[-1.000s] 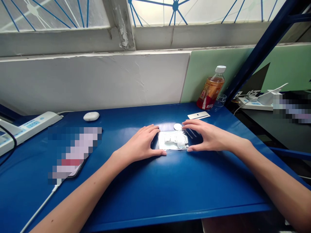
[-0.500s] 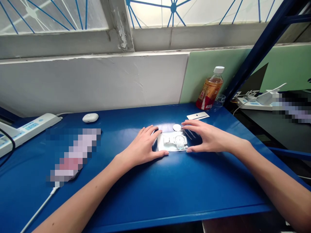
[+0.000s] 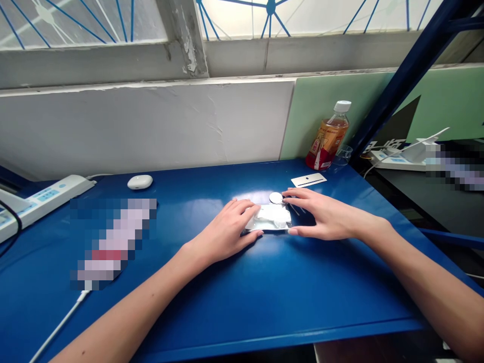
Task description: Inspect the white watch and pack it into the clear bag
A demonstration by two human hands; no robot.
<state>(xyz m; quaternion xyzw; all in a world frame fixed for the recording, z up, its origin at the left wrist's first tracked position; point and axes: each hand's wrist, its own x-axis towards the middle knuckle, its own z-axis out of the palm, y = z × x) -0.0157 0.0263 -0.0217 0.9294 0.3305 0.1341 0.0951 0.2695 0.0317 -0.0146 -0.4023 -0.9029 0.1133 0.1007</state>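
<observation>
A small clear plastic bag point(image 3: 273, 217) with white parts inside lies on the blue table point(image 3: 242, 297), its left edge raised a little. My left hand point(image 3: 226, 233) pinches that left edge, fingers on top and thumb below. My right hand point(image 3: 321, 217) grips the bag's right edge between thumb and forefinger. A small round silver disc point(image 3: 276, 197) rests just behind the bag, by my right forefinger.
Behind my right hand lies a white card point(image 3: 309, 180), and further back stands a drink bottle point(image 3: 328, 137) against the green panel. At the left are a white earbud case point(image 3: 139, 181), a power strip point(image 3: 41, 199) and a phone on a cable point(image 3: 109, 242). A blue post rises at right.
My left fingers have moved onto the bag and lifted its left edge off the table. The right hand has shifted in slightly along the right edge.
</observation>
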